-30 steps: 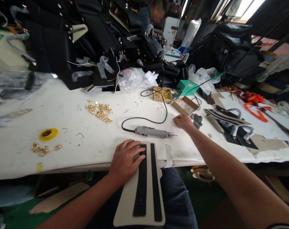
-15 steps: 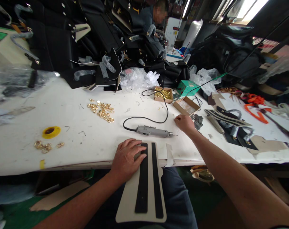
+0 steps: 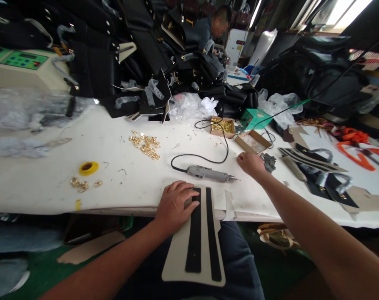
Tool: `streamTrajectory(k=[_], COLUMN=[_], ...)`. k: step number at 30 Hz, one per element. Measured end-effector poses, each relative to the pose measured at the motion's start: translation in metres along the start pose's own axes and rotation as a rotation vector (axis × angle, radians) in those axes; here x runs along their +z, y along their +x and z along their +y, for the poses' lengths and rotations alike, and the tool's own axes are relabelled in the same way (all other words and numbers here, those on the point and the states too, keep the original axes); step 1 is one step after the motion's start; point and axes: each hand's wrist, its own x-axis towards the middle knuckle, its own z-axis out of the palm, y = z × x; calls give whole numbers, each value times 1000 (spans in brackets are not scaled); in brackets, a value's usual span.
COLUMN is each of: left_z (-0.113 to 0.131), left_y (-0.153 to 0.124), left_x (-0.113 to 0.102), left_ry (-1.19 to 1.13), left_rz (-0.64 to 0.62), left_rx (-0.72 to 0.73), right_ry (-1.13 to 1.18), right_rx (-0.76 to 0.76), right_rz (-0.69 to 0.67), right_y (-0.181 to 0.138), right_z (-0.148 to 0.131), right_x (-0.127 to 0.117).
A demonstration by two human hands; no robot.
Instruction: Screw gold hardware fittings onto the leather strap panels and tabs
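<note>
My left hand (image 3: 176,206) lies with its fingers spread over the upper end of a beige panel (image 3: 177,260) that carries two black strips. The panel spans from the table edge down over my lap. Further right, my right hand (image 3: 251,163) rests on the table with its fingers curled closed; whatever is in them is hidden. It is beside grey flat pieces (image 3: 268,161) and just in front of an open cardboard box (image 3: 248,143). Between the hands, a grey electric screwdriver (image 3: 209,173) lies on the table, its tip toward the right hand.
Gold metal fittings (image 3: 147,146) lie in a pile, with more by a yellow tape roll (image 3: 89,168). Behind are a box of gold hardware (image 3: 223,126), a green power box (image 3: 254,118) and black bag parts (image 3: 92,54). Strapped black pieces (image 3: 323,185) lie right. A person (image 3: 204,31) sits beyond.
The view has turned slightly left, so everything sits further right in the picture. Both hands keep nearly the same places and poses on the panel and table.
</note>
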Motion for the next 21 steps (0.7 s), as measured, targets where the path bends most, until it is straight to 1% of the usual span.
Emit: streamTrajectory(k=[6, 10, 14, 17, 19, 20, 21], left_z=[2, 2, 3, 4, 4, 4, 5], left_y=[-1, -1, -1, -1, -1, -1, -1], left_x=[0, 1, 2, 2, 2, 2, 2], left_ry=[-7, -5, -9, -17, -21, -21, -20], left_rz=[-7, -13, -15, -22, -27, -30, -32], left_rx=[-2, 4, 3, -1, -7, -9, -7], right_ry=[-103, -125, -91, 20, 150, 248, 358], right_rx=[-50, -22, 11, 19, 38, 39, 19], right_rz=[-5, 11, 63, 126, 163, 155, 119], right_y=[-16, -21, -20, -27, -42, -53, -67], right_z=[-2, -2, -1, -3, -11, -17, -25], right_x=[0, 2, 3, -6, -16, -21, -25])
